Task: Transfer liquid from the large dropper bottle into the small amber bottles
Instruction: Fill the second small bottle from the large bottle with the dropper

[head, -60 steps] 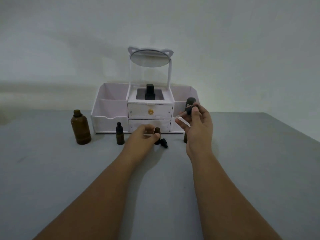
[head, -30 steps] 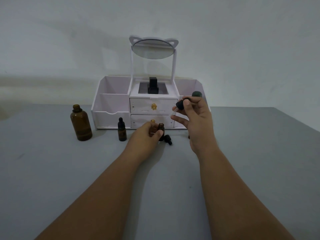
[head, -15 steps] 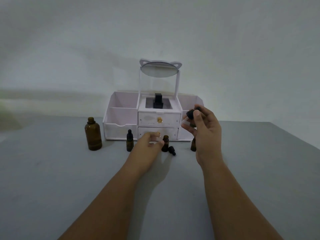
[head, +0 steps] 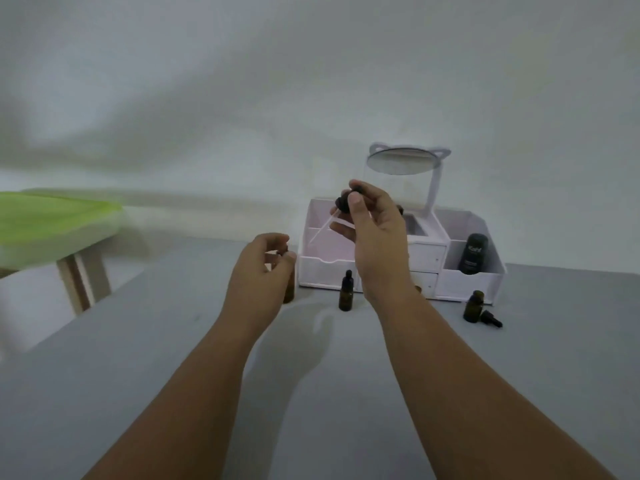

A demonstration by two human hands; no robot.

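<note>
I see my right hand (head: 372, 233) pinching the dropper (head: 341, 207), its glass tube slanting down-left toward the large bottle (head: 289, 289), which my left hand (head: 261, 271) seems to be curled around.

Both forearms bare, no sleeves; hands (head: 259, 268) ungloved, short nails, no visible rings or watch.
</note>
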